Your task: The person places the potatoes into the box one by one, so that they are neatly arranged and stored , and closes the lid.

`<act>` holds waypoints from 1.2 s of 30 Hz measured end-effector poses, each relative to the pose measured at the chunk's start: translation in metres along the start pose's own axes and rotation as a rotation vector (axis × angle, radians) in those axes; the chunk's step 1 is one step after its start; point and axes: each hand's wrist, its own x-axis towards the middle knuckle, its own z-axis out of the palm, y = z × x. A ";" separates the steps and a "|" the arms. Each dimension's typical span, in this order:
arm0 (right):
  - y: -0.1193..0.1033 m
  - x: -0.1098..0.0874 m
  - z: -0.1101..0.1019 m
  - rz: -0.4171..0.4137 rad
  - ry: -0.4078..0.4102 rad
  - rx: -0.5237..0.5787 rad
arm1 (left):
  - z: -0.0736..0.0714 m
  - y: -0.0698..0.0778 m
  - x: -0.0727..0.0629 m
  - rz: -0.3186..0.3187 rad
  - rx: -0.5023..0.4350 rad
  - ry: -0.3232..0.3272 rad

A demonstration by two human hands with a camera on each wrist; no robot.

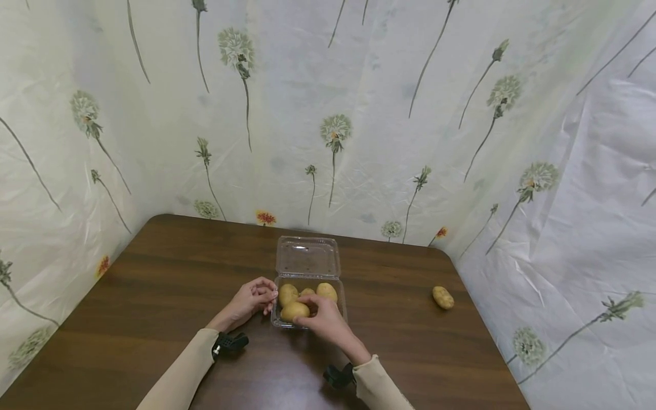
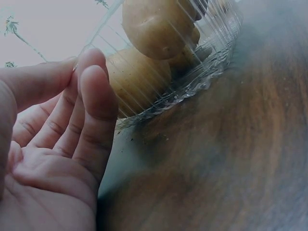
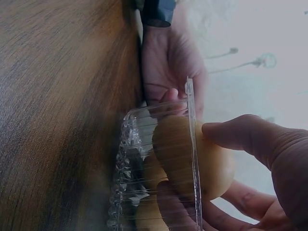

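A clear plastic clamshell container [image 1: 344, 307] sits on the table, its lid [image 1: 307, 256] folded back. My left hand [image 1: 251, 300] pinches the container's left rim between thumb and index finger, its other fingers beside the ribbed wall. My right hand [image 1: 328, 323] grips a potato [image 1: 294, 312] at the front left of the container, thumb on the near side. In the right wrist view this potato [image 3: 216, 168] rises partly above the rim. Other potatoes lie behind it in the container, one at the back left [image 1: 287, 292] and one at the back right [image 1: 327, 291].
A single potato [image 1: 443, 298] lies on the brown wooden table [image 1: 400, 341] near its right edge. A flower-patterned curtain [image 1: 287, 125] hangs behind the table and along both sides. Each wrist wears a black camera strap.
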 end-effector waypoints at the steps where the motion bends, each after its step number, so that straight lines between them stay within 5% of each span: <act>1: 0.000 0.000 0.000 0.000 -0.002 -0.001 | 0.000 0.000 0.000 0.002 0.001 -0.002; 36: 0.004 0.003 -0.002 -0.003 -0.088 -0.114 | -0.001 -0.001 0.000 -0.006 0.009 0.007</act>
